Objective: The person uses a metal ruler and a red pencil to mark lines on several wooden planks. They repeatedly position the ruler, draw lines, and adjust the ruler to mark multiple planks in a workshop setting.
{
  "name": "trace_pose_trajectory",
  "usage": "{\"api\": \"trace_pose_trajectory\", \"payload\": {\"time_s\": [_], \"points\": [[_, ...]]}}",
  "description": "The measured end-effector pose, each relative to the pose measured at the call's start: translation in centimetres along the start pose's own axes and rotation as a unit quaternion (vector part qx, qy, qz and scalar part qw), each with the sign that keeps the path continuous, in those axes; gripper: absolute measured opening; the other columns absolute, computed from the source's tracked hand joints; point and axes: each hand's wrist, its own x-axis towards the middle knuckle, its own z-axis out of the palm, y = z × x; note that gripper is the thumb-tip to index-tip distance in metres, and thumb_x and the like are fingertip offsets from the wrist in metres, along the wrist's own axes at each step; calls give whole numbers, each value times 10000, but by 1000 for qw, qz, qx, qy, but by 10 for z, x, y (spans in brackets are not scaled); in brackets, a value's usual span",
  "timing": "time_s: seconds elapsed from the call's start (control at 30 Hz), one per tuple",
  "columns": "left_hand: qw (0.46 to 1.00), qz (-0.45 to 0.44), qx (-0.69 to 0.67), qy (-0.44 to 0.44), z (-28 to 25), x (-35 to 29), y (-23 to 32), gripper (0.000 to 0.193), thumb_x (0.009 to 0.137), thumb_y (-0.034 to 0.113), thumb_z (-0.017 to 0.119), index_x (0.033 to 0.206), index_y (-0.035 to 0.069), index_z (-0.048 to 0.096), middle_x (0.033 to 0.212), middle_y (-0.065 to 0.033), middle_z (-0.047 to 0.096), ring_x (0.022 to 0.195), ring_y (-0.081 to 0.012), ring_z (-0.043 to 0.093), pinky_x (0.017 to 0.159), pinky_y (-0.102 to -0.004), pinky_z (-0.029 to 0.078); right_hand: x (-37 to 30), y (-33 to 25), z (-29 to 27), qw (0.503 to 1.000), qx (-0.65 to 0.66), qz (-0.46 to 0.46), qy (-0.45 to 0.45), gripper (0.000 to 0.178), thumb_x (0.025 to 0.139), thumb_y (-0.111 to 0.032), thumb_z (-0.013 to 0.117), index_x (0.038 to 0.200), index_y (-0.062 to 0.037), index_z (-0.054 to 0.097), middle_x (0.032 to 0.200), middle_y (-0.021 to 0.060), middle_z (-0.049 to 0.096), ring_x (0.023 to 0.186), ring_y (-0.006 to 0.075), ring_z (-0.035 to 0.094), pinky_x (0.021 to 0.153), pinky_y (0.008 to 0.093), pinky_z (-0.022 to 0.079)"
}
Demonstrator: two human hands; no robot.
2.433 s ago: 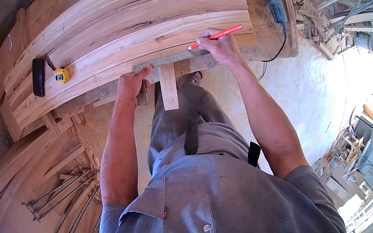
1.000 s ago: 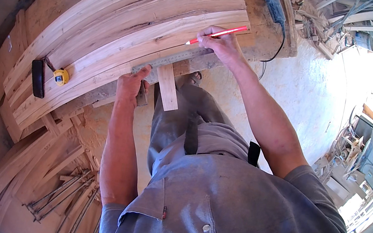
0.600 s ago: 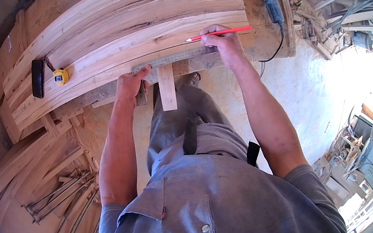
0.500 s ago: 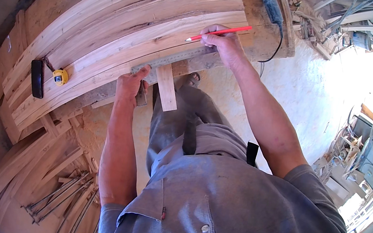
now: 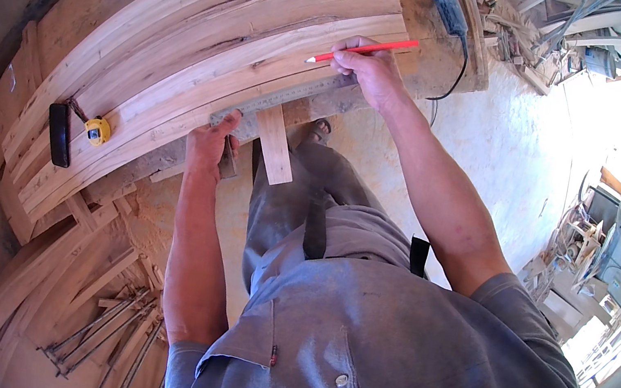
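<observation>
In my right hand a red pencil is pinched between thumb and fingers, its tip pointing left over the boards. My left hand grips the near-left end of a metal try square at the front edge of the wood. The marked blade stretches along the front board toward my right hand, whose lower fingers are close to its far end. Several long wooden boards lie side by side on the workbench, looking curved. A short pale wood piece sticks out from beneath them toward me.
On the boards' left end rest a yellow tape measure and a black oblong case. A blue corded power tool lies at the far right of the bench. Metal clamps and wood pieces are at lower left; scrap wood is piled far right.
Both hands, with the pencil and the try square, appear slightly farther left, as the whole view has shifted a little. Both grips are the same.
</observation>
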Motion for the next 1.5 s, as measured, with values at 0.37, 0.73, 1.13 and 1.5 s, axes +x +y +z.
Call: {"api": "trace_pose_trajectory", "payload": {"time_s": [0.37,0.73,1.13,1.5], "points": [[1000,-9,23,-2,-3,12,-10,385,818,332,828,1037,52,679,594,-48,580,438,-151,531,403,-308,428,0,1,0,1000,12,-14,-1,96,824,-48,724,905,-22,679,745,61,637,650,109,549,595,252,414],[1000,-1,23,1,-3,10,-10,351,830,337,814,1000,55,691,588,-52,581,433,-162,532,406,-316,427,-3,-4,4,1000,2,-5,9,88,830,-46,719,902,-21,675,738,59,635,642,110,544,590,249,408],[999,-42,16,-10,-7,16,-13,335,838,331,810,987,47,710,590,-57,582,436,-168,538,407,-323,422,-1,-1,0,1000,7,-1,-2,107,833,-49,725,922,-17,675,765,76,660,662,113,569,610,255,442],[999,-26,-12,-24,-5,13,-10,371,852,267,795,1061,2,640,577,-69,583,432,-165,525,408,-312,416,0,-1,-2,1000,3,2,-7,110,835,-52,726,924,-14,674,772,78,661,664,115,566,614,250,436]]}}
